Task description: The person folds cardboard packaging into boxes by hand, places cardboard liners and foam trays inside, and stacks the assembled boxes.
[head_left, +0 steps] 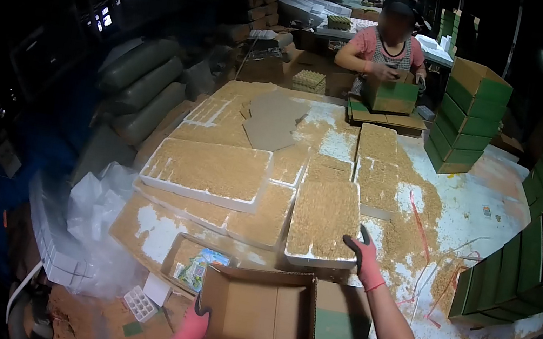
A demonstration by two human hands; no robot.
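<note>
My left hand (192, 324), in a pink glove with dark fingers, grips the left wall of an open cardboard box (256, 309) in front of me. The box's inside is bare brown card, and a flap with a green band lies out to its right. My right hand (368, 261), gloved alike, holds the right edge of a white foam tray (326, 217) near its front corner, thumb over the rim. Tan, sawdust-like material fills this tray. Just beyond the box's left side sits a smaller box (176, 254) with a colourful printed packet (198, 266).
More filled foam trays (208, 168) and grey cardboard sheets (272, 121) cover the table. Green-banded boxes stand stacked (468, 119) at the back right and in a row (518, 269) at right. Across the table a person (390, 50) handles a box (391, 93). Clear plastic (102, 228) lies left.
</note>
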